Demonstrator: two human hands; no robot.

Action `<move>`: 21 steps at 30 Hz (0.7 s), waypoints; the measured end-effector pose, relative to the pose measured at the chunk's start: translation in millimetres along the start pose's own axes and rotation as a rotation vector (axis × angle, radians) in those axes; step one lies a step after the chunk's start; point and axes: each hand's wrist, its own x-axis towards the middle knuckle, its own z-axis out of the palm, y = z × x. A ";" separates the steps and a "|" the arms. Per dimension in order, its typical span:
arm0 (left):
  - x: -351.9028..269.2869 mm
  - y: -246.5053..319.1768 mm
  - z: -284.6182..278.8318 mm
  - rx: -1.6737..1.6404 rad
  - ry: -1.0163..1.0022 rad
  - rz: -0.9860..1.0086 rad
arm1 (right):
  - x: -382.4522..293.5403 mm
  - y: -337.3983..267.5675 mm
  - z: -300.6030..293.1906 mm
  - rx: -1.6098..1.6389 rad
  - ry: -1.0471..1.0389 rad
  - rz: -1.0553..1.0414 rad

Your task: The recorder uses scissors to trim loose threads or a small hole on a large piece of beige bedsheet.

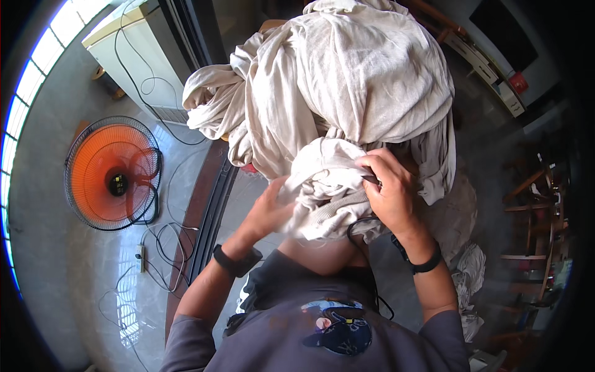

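A bunched cream garment with a ribbed band lies over my lap. My left hand, partly blurred, is at its left side; whether the fingers grip the cloth is unclear. At its upper right, my right hand pinches the fabric, with a small dark object between thumb and fingers, its kind unclear. Just beyond rises a large heap of cream cloth, its folds hanging down on both sides. A black cord curves over the garment's lower edge near my right hand.
An orange fan with a wire guard is on the left, near a power strip and tangled cables on the glossy floor. A white appliance stands upper left. A dark floor track runs beside me. More cloth lies at right, near wooden furniture.
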 end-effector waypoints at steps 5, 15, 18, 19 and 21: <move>-23.6 5.5 -17.9 -0.458 -0.077 -0.114 | -33.2 -46.0 -10.3 0.079 -0.233 -0.327; -58.4 26.5 19.9 0.566 0.027 0.528 | -44.6 -18.0 8.7 0.154 -0.259 -0.120; -53.3 15.8 8.3 0.458 -0.043 0.561 | -50.1 -13.9 5.5 0.131 -0.254 -0.146; -58.3 12.6 -0.3 0.458 -0.047 0.566 | -52.2 -12.1 2.1 0.127 -0.249 -0.144; -82.1 -0.9 -28.5 0.065 -0.158 0.199 | -58.5 -9.7 -4.0 0.074 -0.262 -0.200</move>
